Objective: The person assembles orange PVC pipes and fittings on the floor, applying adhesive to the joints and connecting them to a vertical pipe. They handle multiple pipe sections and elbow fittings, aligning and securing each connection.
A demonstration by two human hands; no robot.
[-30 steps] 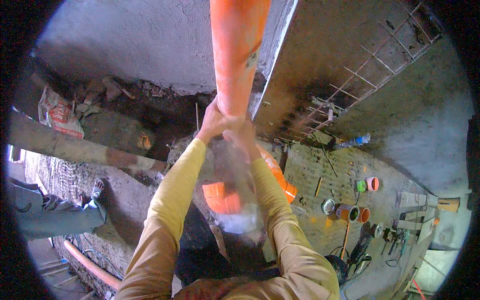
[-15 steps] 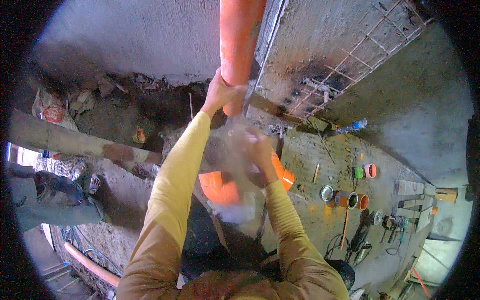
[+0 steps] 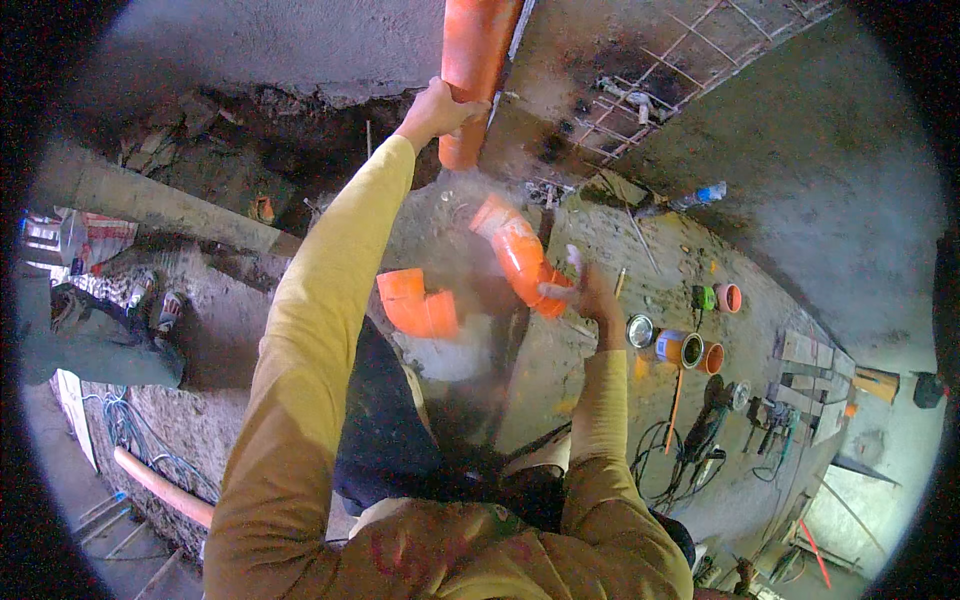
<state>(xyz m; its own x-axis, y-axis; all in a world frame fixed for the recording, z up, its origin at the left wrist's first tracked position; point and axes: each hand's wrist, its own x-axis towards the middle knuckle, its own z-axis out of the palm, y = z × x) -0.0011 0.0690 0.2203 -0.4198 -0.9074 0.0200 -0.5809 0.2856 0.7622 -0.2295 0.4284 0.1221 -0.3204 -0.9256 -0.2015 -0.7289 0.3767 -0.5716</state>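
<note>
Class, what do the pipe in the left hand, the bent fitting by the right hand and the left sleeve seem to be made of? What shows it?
Pipe: probably plastic, smooth and fairly dull; orange, paler in patches.
Bent fitting: likely plastic, glossier; small bright glints on its orange curve.
Left sleeve: fabric, matt; soft creases, fibre unclear.

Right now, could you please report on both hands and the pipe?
Left hand gripping orange pipe near its end. Right hand at bent fitting, contact unclear. Second fitting left of that.
</note>
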